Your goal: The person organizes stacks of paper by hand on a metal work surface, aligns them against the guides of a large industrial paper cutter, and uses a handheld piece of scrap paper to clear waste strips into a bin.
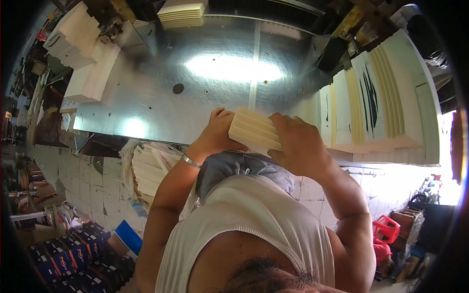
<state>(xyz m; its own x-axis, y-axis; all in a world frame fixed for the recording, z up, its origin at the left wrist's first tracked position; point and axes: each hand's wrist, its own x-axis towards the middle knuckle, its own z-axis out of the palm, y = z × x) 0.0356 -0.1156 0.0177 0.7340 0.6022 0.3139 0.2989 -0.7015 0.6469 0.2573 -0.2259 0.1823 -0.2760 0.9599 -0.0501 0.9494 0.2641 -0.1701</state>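
Head view, the only one: both hands hold one small bundle of cream strips [254, 131] at the near edge of the metal surface [195, 97]. The left hand [217, 132] grips the left end of the bundle, its fingers curled and pressed together around that end. The right hand [298, 141] lies over the right end with the fingers [288, 122] closed on top of the strips, so the bundle is pinched between the two hands. It sits just above the edge of the surface, close to the person's body; whether it touches the metal or not, I cannot tell. A metal bracelet [191, 161] is on the left wrist.

As for the progress, I judge that the work is in the middle. Finished-looking stacks already stand around: white stacks [78, 36] at the far left corner, one cream stack [183, 13] at the far edge, and large ribbed cream sheets [386, 97] leaning at the right side. Below the surface, on the left, a loose heap of pale strips [149, 171] lies by the tiled floor [83, 176], and this seems to be material that waits. The bundle in the hands is already even and squared, so its gathering looks done; placing it with the other stacks looks not yet done
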